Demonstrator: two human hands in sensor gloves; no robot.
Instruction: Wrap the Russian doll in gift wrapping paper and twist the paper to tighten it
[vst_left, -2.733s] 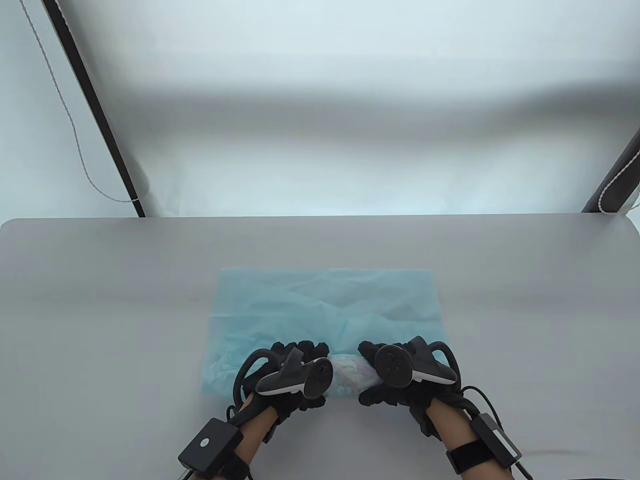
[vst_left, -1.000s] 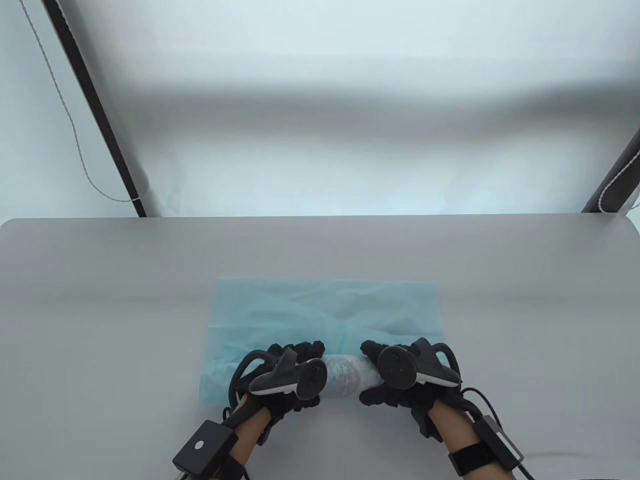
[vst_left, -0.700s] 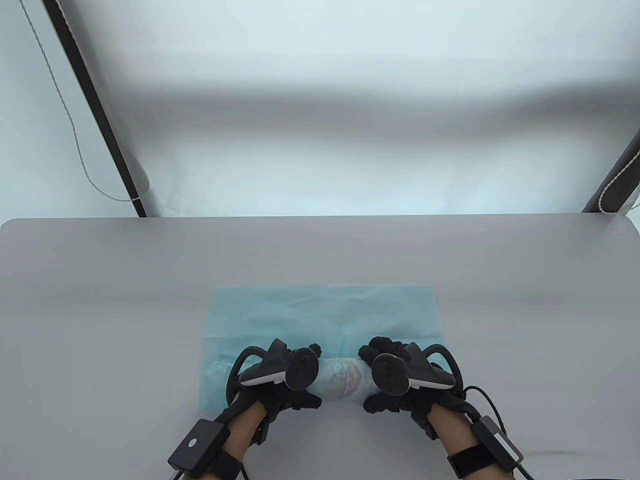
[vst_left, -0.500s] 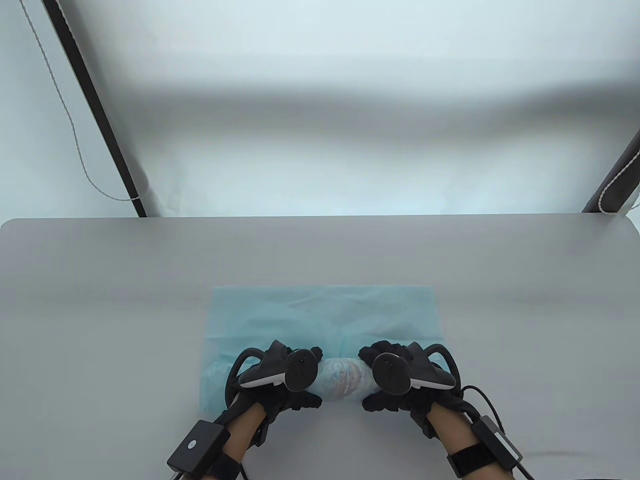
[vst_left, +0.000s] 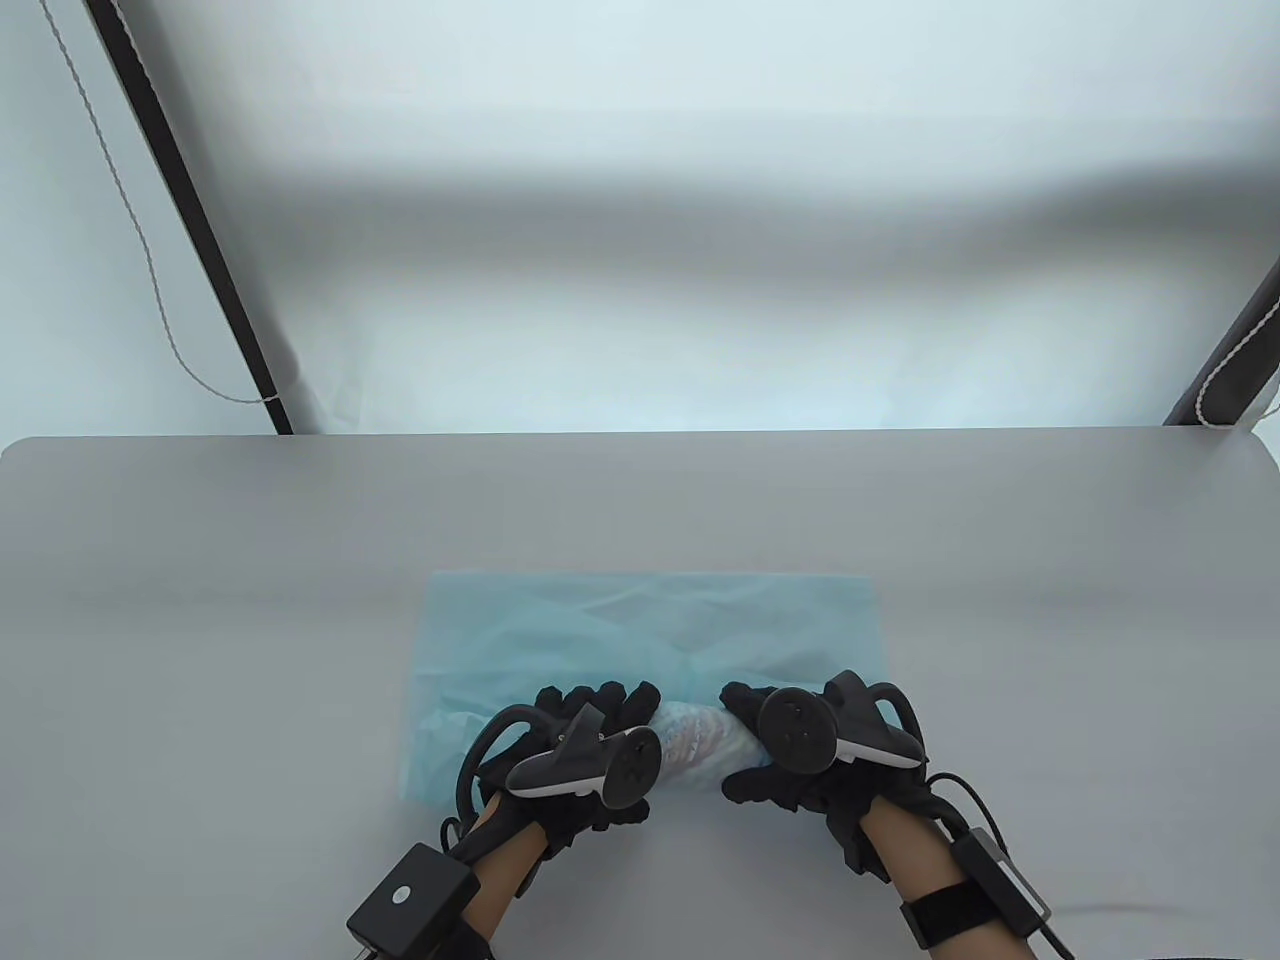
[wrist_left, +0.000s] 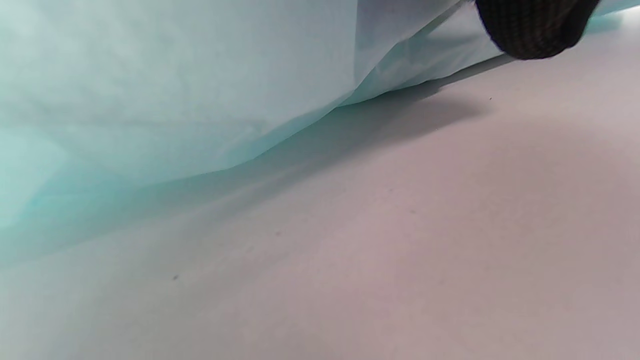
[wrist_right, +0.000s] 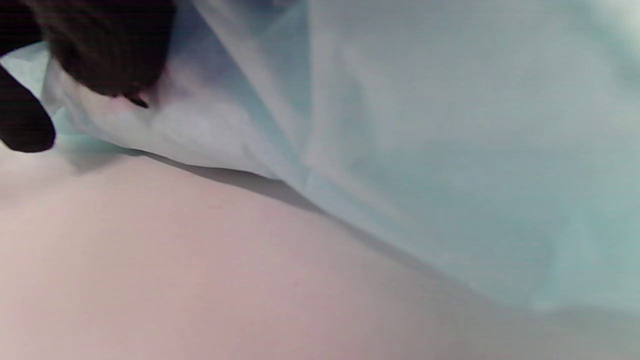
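Note:
A sheet of light blue wrapping paper (vst_left: 650, 625) lies on the grey table (vst_left: 200, 600), its near edge rolled round the Russian doll (vst_left: 700, 752). The doll lies on its side and its pink and blue pattern shows through the thin paper. My left hand (vst_left: 590, 745) grips the roll's left end, fingers curled over the top. My right hand (vst_left: 790, 745) grips the right end the same way. In the left wrist view the paper (wrist_left: 175, 85) lifts off the table beside a gloved fingertip (wrist_left: 535, 25). In the right wrist view dark fingertips (wrist_right: 100, 55) press on the paper (wrist_right: 425, 125).
The far half of the paper lies flat toward the table's middle. A black pole (vst_left: 190, 220) with a white cord stands behind the table's far left corner, another pole (vst_left: 1230, 350) at the far right. Cables run from both wrists.
Both hands have rolled the wrapped doll a little away from me, and the paper's far edge has slid nearer. Fingers of both hands have shifted over the top of the roll.

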